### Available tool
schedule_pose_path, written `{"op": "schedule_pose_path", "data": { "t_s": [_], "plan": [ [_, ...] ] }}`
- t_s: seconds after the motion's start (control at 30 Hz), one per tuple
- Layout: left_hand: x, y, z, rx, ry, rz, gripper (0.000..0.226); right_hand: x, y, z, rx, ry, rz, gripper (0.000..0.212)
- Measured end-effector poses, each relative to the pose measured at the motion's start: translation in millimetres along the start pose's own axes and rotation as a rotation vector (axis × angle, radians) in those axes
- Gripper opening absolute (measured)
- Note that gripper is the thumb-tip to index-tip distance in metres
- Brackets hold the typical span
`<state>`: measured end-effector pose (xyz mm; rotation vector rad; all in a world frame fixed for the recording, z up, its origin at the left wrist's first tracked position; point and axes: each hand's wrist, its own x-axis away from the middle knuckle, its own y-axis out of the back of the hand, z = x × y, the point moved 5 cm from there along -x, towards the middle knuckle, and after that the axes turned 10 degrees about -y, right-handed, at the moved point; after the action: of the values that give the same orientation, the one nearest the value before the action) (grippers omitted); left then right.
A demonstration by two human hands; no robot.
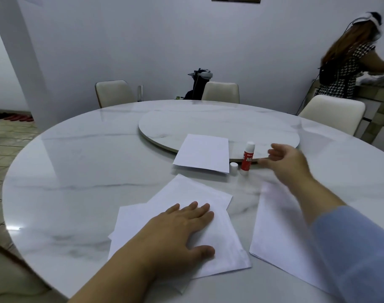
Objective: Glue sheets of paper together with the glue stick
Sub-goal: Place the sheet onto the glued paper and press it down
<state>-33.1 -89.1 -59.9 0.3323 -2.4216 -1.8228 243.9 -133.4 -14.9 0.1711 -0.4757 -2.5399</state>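
Upright, the uncapped glue stick point(247, 158) stands beside the right hand's point(289, 162) spread fingers.

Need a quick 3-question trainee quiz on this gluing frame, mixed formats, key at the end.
1. True or false: the glue stick stands upright with its cap off beside it.
2. Which hand presses flat on the paper stack? A) left hand B) right hand C) both
3. Fill in: the far sheet lies partly on the round ______ at the table's centre.

Key
1. True. The small white cap sits on the table just left of the stick.
2. A. The right hand is open in the air near the glue stick, holding nothing.
3. Turntable.
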Motion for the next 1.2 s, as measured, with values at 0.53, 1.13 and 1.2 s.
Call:
{"op": "schedule_pose_path", "data": {
  "t_s": [0.53, 1.13, 1.2],
  "plan": [
    [-5, 6, -7, -0.005, -0.005, -0.060, 0.061, 100, 71, -34, 0.909, -0.066, -0.049, 0.066],
    [21, 37, -115, 0.922, -0.128, -0.948, 0.094, 159, 60, 55, -0.432, 0.009, 0.079, 0.017],
    [30, 48, -98, 0.936, -0.069, -1.151, 0.099, 163, 45, 56, -0.495, -0.019, 0.123, 0.023]
  ]
}}
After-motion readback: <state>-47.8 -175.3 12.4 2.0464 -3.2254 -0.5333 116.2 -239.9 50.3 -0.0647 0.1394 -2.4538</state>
